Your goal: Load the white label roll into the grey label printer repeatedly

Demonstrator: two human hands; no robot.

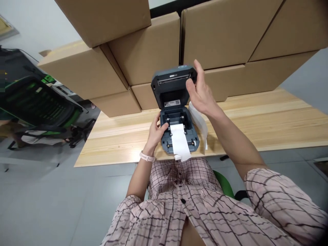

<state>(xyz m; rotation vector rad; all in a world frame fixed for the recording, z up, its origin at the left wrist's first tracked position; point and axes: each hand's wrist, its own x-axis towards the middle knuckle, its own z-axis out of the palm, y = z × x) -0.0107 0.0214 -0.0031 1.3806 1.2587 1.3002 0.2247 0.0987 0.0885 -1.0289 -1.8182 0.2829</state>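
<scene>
A dark grey label printer [166,137] stands on the wooden table near its front edge, with its lid [160,89] raised. My right hand [201,89] grips the lid's upper right corner, thumb on the inner face and fingers behind. At the left side of the base, my left hand [155,131] holds on, its thumb over the rim. A white paper strip [180,141] runs out of the printer across its front, and its curled end hangs past the table edge. Another length of white paper [198,119] lies along the printer's right side.
Stacked cardboard boxes [215,37] form a wall behind the printer. The wooden table [120,136] extends to both sides. At the left are a black and green mesh chair [38,102] and part of a seated person. A green seat [224,184] shows beneath me.
</scene>
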